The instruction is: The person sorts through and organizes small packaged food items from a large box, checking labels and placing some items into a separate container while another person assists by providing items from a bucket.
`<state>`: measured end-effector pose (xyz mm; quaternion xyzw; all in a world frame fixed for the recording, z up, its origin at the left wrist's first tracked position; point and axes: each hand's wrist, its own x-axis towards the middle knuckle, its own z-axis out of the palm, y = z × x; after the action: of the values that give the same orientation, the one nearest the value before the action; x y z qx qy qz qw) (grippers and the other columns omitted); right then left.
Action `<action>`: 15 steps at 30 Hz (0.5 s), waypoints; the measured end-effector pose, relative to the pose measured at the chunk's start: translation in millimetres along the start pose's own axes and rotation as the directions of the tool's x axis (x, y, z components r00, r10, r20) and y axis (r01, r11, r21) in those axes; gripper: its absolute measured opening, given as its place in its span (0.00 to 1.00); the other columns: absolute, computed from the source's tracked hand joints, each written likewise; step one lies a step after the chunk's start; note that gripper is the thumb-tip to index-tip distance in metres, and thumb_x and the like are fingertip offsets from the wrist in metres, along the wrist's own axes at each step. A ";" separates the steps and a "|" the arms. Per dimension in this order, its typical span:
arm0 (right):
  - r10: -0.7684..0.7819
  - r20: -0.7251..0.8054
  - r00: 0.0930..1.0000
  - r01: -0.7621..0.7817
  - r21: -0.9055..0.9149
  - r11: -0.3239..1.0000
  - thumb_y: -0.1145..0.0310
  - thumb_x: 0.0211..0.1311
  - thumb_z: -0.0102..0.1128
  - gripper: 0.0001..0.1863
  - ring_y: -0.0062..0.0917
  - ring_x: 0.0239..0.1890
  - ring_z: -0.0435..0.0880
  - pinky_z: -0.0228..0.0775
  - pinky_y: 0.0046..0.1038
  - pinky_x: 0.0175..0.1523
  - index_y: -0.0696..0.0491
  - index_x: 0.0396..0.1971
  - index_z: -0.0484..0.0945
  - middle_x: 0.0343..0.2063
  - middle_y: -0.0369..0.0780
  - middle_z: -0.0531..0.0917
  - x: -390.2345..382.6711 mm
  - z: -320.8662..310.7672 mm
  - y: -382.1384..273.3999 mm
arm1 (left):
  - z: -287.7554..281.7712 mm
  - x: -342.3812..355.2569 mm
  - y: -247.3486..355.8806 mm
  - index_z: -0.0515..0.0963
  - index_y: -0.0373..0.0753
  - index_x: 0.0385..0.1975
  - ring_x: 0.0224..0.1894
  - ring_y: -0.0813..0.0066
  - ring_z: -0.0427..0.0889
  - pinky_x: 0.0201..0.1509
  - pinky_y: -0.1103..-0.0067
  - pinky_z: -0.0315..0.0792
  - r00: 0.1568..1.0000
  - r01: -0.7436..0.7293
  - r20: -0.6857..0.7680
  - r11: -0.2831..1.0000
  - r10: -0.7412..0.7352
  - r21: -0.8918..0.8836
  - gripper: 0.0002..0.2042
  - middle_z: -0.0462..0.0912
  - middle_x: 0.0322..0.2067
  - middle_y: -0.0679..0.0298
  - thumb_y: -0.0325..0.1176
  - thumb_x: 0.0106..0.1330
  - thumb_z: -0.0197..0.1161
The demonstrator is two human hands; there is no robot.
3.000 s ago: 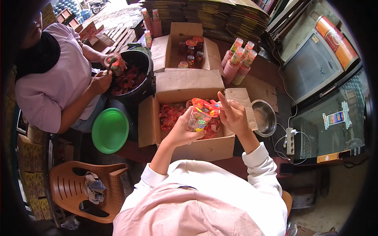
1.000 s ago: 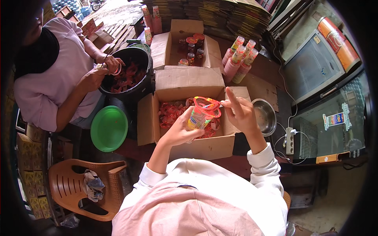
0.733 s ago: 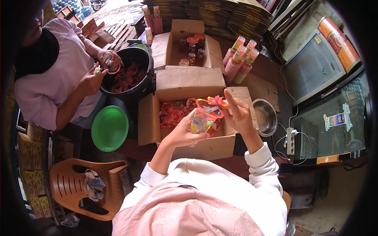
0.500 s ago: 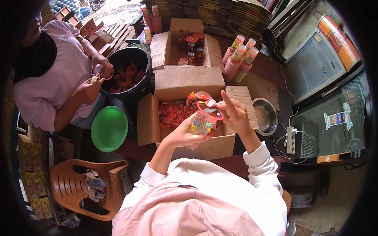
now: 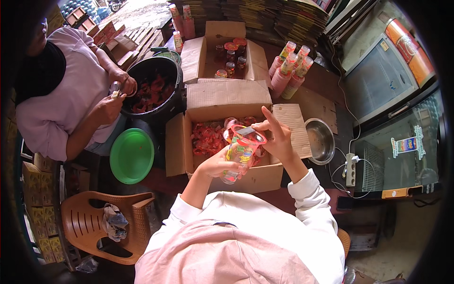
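Left hand (image 5: 218, 165) wraps its grip closed around a clear plastic cup (image 5: 240, 154) with a red rim, tilted over the open cardboard box (image 5: 222, 142) of red packets. Right hand (image 5: 276, 137) pinches a small flat piece at the cup's mouth. Filling the cup seems underway; the next move likely needs that piece seated squarely.
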<state>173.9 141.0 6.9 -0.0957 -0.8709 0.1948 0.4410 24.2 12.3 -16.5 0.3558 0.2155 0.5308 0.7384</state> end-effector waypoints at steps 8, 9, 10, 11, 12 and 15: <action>0.209 -0.173 0.963 -0.203 0.052 0.978 0.82 0.41 0.65 0.27 0.23 0.30 0.83 0.73 0.23 0.34 0.51 0.47 0.73 0.25 0.38 0.83 11.2 4.8 -4.5 | -5.7 -1.1 6.4 0.66 0.37 0.47 0.30 0.79 0.76 0.33 0.80 0.73 0.996 -0.092 -0.002 0.989 0.093 0.117 0.24 0.75 0.32 0.64 0.30 0.49 0.64; 0.208 -0.171 0.963 -0.202 0.053 0.978 0.82 0.41 0.65 0.27 0.23 0.30 0.83 0.73 0.23 0.34 0.51 0.47 0.73 0.25 0.38 0.83 11.7 4.4 -5.4 | -4.9 -2.3 8.9 0.64 0.37 0.49 0.32 0.80 0.75 0.35 0.80 0.73 0.984 -0.139 -0.080 0.969 0.158 0.205 0.25 0.75 0.34 0.64 0.30 0.50 0.64; 0.262 -0.188 0.947 -0.255 0.060 0.965 0.82 0.42 0.65 0.24 0.20 0.29 0.81 0.73 0.21 0.36 0.53 0.44 0.75 0.25 0.37 0.82 11.6 3.1 -6.4 | -4.7 -3.1 10.2 0.63 0.37 0.51 0.33 0.81 0.75 0.37 0.80 0.73 0.962 -0.175 -0.152 0.940 0.227 0.294 0.26 0.74 0.36 0.64 0.31 0.51 0.64; 0.315 -0.204 0.927 -0.308 0.068 0.949 0.82 0.42 0.66 0.21 0.17 0.29 0.80 0.72 0.19 0.37 0.54 0.42 0.77 0.25 0.37 0.82 10.9 2.0 -7.3 | -4.9 -3.7 10.3 0.63 0.37 0.51 0.33 0.81 0.75 0.37 0.80 0.73 0.961 -0.176 -0.153 0.939 0.228 0.294 0.26 0.74 0.36 0.64 0.31 0.51 0.64; 0.313 -0.203 0.928 -0.306 0.067 0.950 0.82 0.42 0.66 0.21 0.17 0.29 0.80 0.72 0.19 0.37 0.54 0.42 0.77 0.25 0.37 0.82 9.9 0.4 -7.0 | -4.6 -3.6 10.8 0.62 0.38 0.52 0.35 0.82 0.74 0.40 0.80 0.71 0.933 -0.208 -0.198 0.900 0.300 0.383 0.27 0.74 0.38 0.65 0.31 0.52 0.64; 0.318 -0.226 0.921 -0.313 0.061 0.948 0.80 0.43 0.65 0.19 0.19 0.28 0.81 0.72 0.19 0.34 0.53 0.40 0.77 0.24 0.38 0.81 5.5 -1.3 -10.6 | -4.1 -5.5 14.0 0.60 0.38 0.54 0.39 0.83 0.72 0.43 0.82 0.69 0.896 -0.232 -0.234 0.846 0.378 0.480 0.27 0.72 0.41 0.66 0.30 0.54 0.63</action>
<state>171.8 133.7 16.1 -0.2515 -0.7838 0.2610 0.5042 10.6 10.9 -8.9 0.4525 0.3863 0.6305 0.4985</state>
